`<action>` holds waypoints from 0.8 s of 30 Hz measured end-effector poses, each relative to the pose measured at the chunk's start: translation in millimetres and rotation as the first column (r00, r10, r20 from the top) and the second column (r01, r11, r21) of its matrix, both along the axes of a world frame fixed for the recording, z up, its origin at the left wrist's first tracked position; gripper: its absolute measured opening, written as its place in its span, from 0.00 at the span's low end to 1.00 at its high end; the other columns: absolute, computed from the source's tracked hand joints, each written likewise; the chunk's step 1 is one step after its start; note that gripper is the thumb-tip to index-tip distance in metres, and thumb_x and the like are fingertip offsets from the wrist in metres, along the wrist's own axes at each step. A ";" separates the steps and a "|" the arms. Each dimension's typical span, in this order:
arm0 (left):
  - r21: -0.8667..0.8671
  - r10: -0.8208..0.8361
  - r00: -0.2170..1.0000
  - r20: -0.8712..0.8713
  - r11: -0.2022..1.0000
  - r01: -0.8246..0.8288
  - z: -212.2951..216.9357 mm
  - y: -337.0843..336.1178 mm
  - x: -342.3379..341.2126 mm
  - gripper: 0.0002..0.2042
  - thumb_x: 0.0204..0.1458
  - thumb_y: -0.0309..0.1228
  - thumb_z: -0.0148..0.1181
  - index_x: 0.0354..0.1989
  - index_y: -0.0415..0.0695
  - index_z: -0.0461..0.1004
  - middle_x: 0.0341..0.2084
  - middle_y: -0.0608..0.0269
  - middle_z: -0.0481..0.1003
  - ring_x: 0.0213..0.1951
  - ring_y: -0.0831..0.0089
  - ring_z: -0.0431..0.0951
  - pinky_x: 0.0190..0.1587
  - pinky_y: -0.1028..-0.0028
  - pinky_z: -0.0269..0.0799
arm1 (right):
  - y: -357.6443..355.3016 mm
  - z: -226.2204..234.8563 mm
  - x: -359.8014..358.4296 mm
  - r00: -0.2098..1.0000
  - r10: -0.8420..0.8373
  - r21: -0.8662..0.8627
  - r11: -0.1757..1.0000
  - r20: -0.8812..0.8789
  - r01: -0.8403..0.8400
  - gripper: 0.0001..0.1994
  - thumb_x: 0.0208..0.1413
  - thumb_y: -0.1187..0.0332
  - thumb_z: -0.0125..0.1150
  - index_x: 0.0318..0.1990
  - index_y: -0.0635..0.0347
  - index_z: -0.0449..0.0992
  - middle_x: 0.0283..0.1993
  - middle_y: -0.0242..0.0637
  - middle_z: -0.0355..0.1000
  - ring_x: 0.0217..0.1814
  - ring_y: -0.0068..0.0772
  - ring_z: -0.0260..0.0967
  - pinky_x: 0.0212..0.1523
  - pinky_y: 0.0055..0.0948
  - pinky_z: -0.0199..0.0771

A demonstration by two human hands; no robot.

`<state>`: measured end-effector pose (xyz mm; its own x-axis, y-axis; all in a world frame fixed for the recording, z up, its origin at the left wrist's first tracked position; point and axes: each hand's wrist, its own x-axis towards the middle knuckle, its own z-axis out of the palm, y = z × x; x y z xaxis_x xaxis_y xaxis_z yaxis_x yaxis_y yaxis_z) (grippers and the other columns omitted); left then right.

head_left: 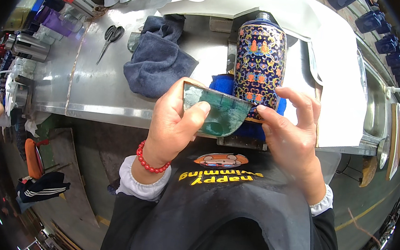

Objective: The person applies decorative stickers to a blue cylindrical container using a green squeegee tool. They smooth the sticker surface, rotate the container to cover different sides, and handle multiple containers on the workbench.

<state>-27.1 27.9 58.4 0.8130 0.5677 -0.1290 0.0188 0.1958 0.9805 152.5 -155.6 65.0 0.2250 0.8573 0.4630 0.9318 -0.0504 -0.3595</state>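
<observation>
My left hand (174, 122) grips a green, half-round flat piece (217, 114) by its left end, the thumb across its face. The piece looks like a scraper, with pale smears and a dark straight upper edge. At its right corner is a fingertip of my right hand (297, 129), whose other fingers are spread apart and partly bent. Just beyond the piece lies a dark blue vase (260, 59) patterned with gold scrolls and orange flowers, its neck pointing away. Blue cloth (221, 83) shows under and beside the vase.
A grey-blue towel (157, 64) lies crumpled on the metal worktop (94, 87), left of the vase. Black-handled scissors (110, 41) rest farther left. White sheeting (341, 89) covers the right side, beside a sink (375, 102). Steel flasks (28, 46) stand at the far left.
</observation>
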 end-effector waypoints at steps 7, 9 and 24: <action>-0.048 0.039 0.999 0.021 0.998 -0.038 -5.1 0.4 -1.8 0.10 0.60 0.29 0.54 0.47 0.40 0.69 0.28 0.69 0.77 0.19 0.91 0.68 0.17 0.87 0.59 | 2.9 3.3 -1.8 1.000 -0.028 0.016 0.999 -0.002 0.028 0.21 0.41 0.76 0.71 0.48 0.55 0.83 0.60 0.47 0.69 0.59 0.50 0.63 0.60 0.44 0.62; -0.083 0.022 0.999 0.044 0.996 -0.018 -6.1 1.2 -4.1 0.10 0.60 0.29 0.54 0.48 0.40 0.69 0.28 0.68 0.77 0.19 0.90 0.69 0.17 0.87 0.60 | 2.4 5.8 -0.6 1.000 -0.010 0.034 0.999 0.001 0.010 0.20 0.42 0.75 0.72 0.47 0.58 0.82 0.56 0.46 0.71 0.55 0.49 0.66 0.58 0.44 0.63; 0.555 -0.173 0.914 0.367 0.829 -0.066 -24.4 -10.7 21.1 0.11 0.60 0.29 0.58 0.48 0.38 0.75 0.39 0.56 0.79 0.35 0.73 0.77 0.37 0.73 0.71 | -16.3 20.1 5.8 0.025 0.531 0.532 0.845 -0.847 0.051 0.11 0.70 0.68 0.50 0.51 0.67 0.68 0.41 0.51 0.76 0.43 0.40 0.77 0.50 0.35 0.78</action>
<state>-6.0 17.2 34.1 0.7571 0.3988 0.5175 -0.3887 -0.3617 0.8474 158.3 -171.9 85.0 0.5114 0.8181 0.2629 -0.3377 0.4727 -0.8140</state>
